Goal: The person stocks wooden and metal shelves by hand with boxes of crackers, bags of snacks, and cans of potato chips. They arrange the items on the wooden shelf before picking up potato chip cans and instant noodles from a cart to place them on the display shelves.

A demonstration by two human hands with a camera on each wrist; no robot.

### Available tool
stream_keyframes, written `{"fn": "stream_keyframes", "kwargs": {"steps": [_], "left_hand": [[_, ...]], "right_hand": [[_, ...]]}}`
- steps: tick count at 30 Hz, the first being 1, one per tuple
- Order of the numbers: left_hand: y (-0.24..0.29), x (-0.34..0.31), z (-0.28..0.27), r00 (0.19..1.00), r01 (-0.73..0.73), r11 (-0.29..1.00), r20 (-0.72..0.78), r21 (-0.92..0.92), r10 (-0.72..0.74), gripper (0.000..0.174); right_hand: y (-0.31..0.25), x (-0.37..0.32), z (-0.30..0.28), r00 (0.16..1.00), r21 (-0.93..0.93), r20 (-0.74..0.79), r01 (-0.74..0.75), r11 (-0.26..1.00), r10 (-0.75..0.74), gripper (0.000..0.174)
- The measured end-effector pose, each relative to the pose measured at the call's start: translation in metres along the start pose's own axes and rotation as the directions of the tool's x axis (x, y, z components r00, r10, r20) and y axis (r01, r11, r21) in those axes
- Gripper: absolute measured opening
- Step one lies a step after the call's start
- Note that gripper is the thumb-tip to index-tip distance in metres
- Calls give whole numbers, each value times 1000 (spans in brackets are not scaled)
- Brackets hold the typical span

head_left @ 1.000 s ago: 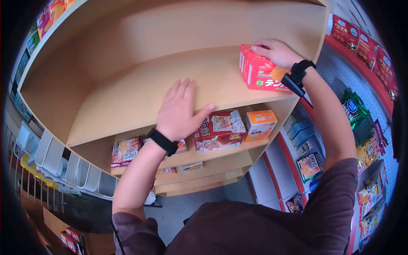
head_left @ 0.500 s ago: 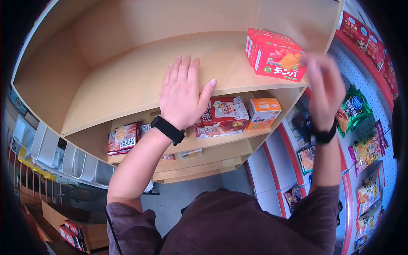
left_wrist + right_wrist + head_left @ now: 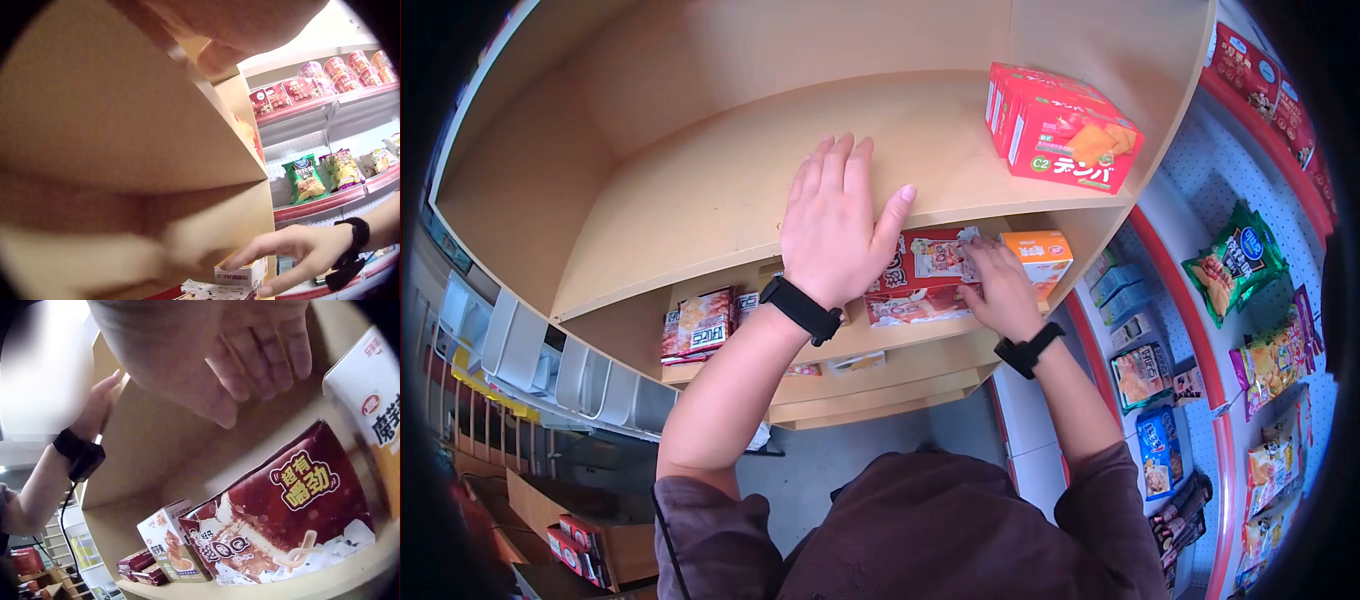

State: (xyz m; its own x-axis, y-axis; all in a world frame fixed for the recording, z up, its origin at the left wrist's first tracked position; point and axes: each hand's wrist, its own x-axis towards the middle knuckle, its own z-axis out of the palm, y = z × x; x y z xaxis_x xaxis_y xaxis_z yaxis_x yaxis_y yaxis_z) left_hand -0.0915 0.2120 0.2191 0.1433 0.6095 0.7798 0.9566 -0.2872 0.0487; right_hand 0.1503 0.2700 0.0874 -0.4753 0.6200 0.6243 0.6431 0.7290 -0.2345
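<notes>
My left hand [image 3: 830,225] lies flat on the wooden upper shelf [image 3: 700,215] near its front edge, fingers straight and thumb out to the side. My right hand [image 3: 1008,292] reaches into the shelf below, its fingers loosely extended over the right end of a dark red snack carton [image 3: 915,308]. In the right wrist view, the right hand [image 3: 212,356] hovers above this carton [image 3: 294,494] with nothing in its grasp. An orange and white box [image 3: 1037,248] stands just right of the carton. Red cracker boxes [image 3: 1075,135] stand grouped at the upper shelf's right end.
Flat red snack packs [image 3: 698,325] lie at the lower shelf's left, and a white and tan box [image 3: 172,540] stands between them and the carton. To the right, a red-edged rack holds a green snack bag [image 3: 1238,262] and other bags. White bins [image 3: 515,345] are at left.
My right hand has left the red cracker boxes, swung out to the right, then come down to the carton on the lower shelf. The left hand stays flat on the upper shelf.
</notes>
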Motion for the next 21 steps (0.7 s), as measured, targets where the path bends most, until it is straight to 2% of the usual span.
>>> {"fn": "stream_keyframes", "kwargs": {"steps": [3, 4, 7, 8, 11, 17, 21], "left_hand": [[-1, 0, -1, 1000, -8, 1000, -10, 20, 9, 62], [0, 0, -1, 1000, -11, 1000, -13, 15, 11, 62], [-1, 1, -2, 1000, -4, 1000, -18, 3, 4, 61], [1, 1, -1, 1000, -3, 1000, -16, -5, 2, 60], [0, 1, 2, 1000, -2, 1000, -23, -2, 2, 60], [2, 1, -1, 999, -12, 1000, -37, 13, 12, 59], [2, 0, -2, 999, -28, 999, -42, 32, 29, 55]], "right_hand": [[13, 3, 31, 995, -148, 93, -25, 989, 39, 52], [14, 0, 37, 997, -154, 66, -23, 988, 34, 48], [15, -5, 38, 995, -157, 94, -23, 987, 38, 40], [14, -7, 37, 998, -153, 54, -6, 988, 14, 31], [16, -10, 34, 999, -122, 52, -4, 993, 11, 28], [15, -11, 29, 996, -70, 75, -36, 997, 41, 27], [17, -16, 31, 998, -62, 56, -4, 998, 8, 32]]}}
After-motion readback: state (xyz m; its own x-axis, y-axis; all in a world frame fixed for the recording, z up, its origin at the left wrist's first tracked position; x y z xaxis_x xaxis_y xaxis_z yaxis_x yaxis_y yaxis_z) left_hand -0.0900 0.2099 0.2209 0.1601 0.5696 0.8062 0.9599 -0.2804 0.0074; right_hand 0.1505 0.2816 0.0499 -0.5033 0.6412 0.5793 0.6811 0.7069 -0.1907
